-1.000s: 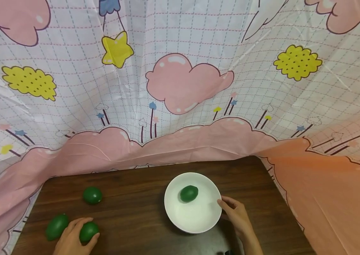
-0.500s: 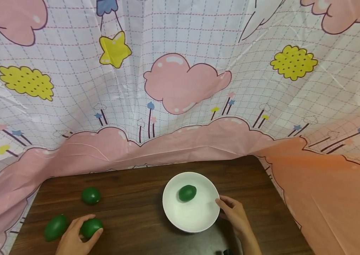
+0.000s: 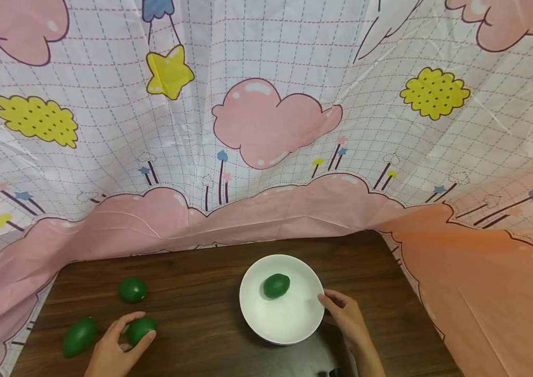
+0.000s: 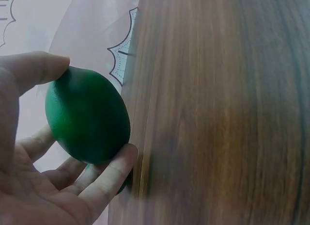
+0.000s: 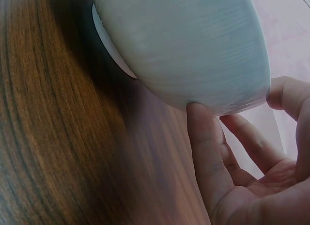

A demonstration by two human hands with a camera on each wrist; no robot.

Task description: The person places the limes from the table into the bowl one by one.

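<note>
Between thumb and fingers, my left hand (image 3: 114, 350) holds a smooth green lime (image 3: 141, 331). The left wrist view shows this lime (image 4: 89, 116) pinched at its two ends. Two more limes lie on the table near that hand: one lime (image 3: 132, 289) farther back, another lime (image 3: 79, 337) to its left. A white bowl (image 3: 287, 320) stands right of the table's middle, with a single lime (image 3: 276, 286) inside. My right hand (image 3: 347, 315) grips the bowl's right side, thumb at the rim and fingers under the outer wall (image 5: 193, 50).
The dark wooden table (image 3: 200, 314) carries everything. A patterned cloth (image 3: 275, 125) with clouds and stars hangs behind it and drapes along both sides. A small black object (image 3: 336, 372) shows at the bottom edge beside the right forearm.
My left hand has moved a little right and away from me with its lime, farther from the left lime. The right hand stays on the bowl; the view has shifted slightly.
</note>
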